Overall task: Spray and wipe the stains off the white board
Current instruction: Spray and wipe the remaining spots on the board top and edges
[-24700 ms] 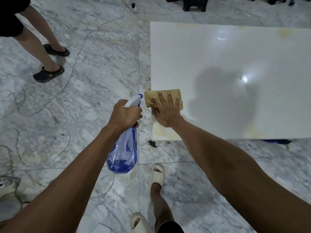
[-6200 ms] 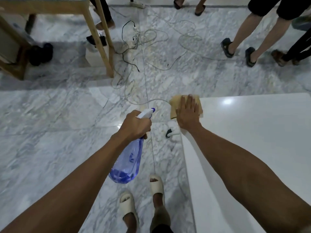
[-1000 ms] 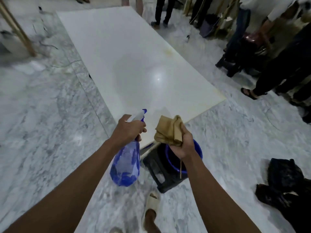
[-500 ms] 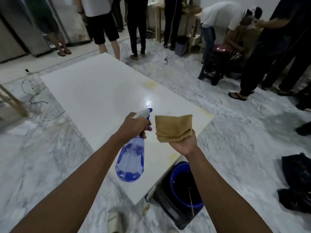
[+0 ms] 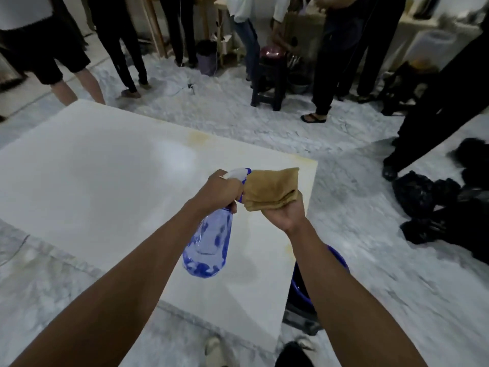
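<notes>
The large white board [image 5: 100,186] lies low over the marble floor. Yellowish stains [image 5: 197,136] show along its far edge, at its right corner and near its right side. My left hand [image 5: 219,190] grips the neck of a blue spray bottle [image 5: 207,250], whose white nozzle points toward the cloth. My right hand [image 5: 284,211] is palm up and holds a folded tan cloth [image 5: 271,188] above the board's right part, right beside the nozzle.
A blue bucket [image 5: 336,258] on a dark stool sits under the board's right edge, behind my right arm. Several people stand around the far side and right. A dark stool [image 5: 270,83] stands beyond. Black bags [image 5: 434,205] lie on the floor at right.
I have turned and stepped nearer, so the board's right end fills the view. My hands came closer together, and the cloth now sits against the bottle's nozzle.
</notes>
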